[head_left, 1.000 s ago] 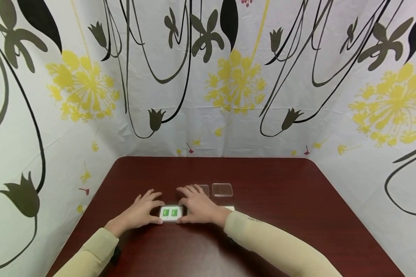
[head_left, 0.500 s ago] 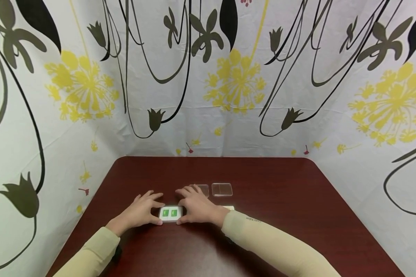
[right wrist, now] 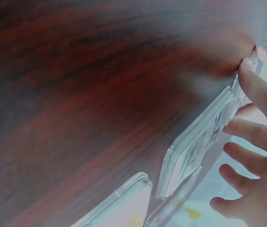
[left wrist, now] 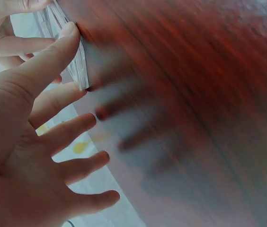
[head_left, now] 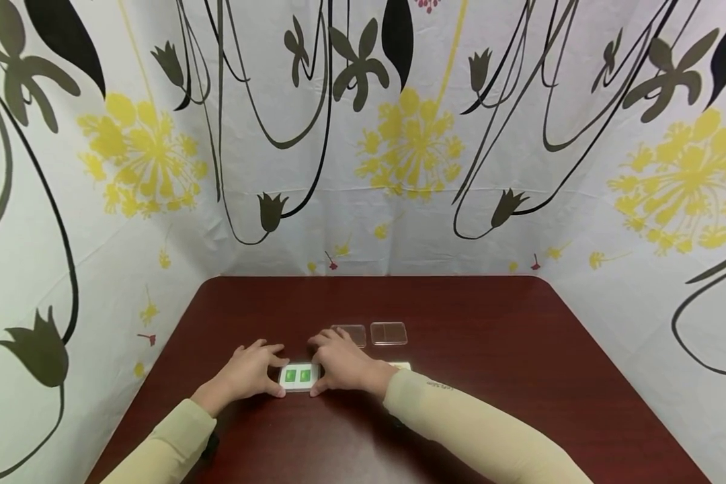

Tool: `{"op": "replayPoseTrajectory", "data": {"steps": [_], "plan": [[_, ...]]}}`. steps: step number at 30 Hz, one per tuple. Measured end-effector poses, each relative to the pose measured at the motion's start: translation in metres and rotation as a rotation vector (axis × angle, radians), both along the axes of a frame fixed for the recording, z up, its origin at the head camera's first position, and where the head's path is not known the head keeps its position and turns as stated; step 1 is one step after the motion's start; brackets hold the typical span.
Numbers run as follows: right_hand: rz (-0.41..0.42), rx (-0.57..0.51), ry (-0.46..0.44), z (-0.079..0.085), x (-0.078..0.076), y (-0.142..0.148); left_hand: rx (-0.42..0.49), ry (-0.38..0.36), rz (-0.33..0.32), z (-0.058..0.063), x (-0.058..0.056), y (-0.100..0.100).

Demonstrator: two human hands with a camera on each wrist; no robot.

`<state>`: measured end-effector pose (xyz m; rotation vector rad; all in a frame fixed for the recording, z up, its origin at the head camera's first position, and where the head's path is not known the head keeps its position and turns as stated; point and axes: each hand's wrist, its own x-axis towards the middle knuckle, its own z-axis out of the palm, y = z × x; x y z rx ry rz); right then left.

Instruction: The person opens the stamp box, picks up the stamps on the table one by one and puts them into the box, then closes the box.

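Observation:
A small flat clear plastic case [head_left: 298, 377] holding a white card with two green squares lies on the dark red table. My left hand [head_left: 248, 372] pinches its left side between thumb and index finger, the other fingers spread. On the opposite side my right hand [head_left: 343, 363] does the same with thumb and index finger. In the left wrist view, the left thumb and index fingertip meet the edges of the clear case [left wrist: 80, 68]. The right wrist view shows the right hand [right wrist: 266, 113] at the case's far end, with other clear cases close by.
Two clear plastic lids [head_left: 389, 333] lie behind the right hand, one partly covered by it. A pale case [head_left: 402, 366] sticks out from behind the right wrist. Further clear cases [right wrist: 195, 142] stand in a row in the right wrist view. Patterned cloth [head_left: 363, 228] surrounds the table.

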<state>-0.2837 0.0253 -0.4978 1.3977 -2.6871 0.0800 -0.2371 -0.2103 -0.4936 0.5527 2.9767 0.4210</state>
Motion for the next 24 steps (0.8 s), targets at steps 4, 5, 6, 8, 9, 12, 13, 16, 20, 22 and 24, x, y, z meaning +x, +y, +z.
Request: {"op": "replayPoseTrajectory", "data": {"steps": [4,5,6,8,9,12,13,16,20,22,24], "plan": [[-0.014,-0.004,0.015,0.0024,-0.0008,0.0001,-0.035,0.045,0.018,0.0024,-0.0007,0.0055],[-0.017,-0.006,0.015,0.0028,-0.0009,0.0003,-0.034,0.05,0.022,0.003,-0.0006,0.0067],[-0.019,-0.008,0.012,0.003,-0.001,0.0004,-0.033,0.05,0.027,0.0038,-0.0003,0.0078],[-0.023,-0.007,0.004,0.0024,-0.0007,0.0007,-0.019,0.036,0.037,0.0044,0.0009,0.0088],[-0.024,-0.007,-0.001,0.0019,-0.0006,0.0008,-0.007,0.028,0.038,0.0046,0.0019,0.0089],[-0.038,-0.003,-0.013,0.0009,0.0004,0.0007,0.036,0.001,0.052,0.0029,0.004,0.008],[-0.045,0.001,-0.014,0.0009,0.001,0.0005,0.051,-0.005,0.054,0.0022,0.0045,0.0075],[-0.065,0.022,-0.011,0.0023,0.0032,-0.0006,0.065,-0.018,0.052,-0.0006,0.0061,0.0058],[-0.09,0.06,-0.006,0.0053,0.0064,-0.003,0.057,-0.014,0.035,-0.003,0.0074,0.004],[-0.105,0.074,-0.001,0.0065,0.008,-0.0042,0.057,-0.017,0.032,-0.0032,0.0076,0.0036],[-0.118,0.086,0.006,0.0067,0.0089,-0.005,0.061,-0.022,0.031,-0.0036,0.0073,0.0029]]}}
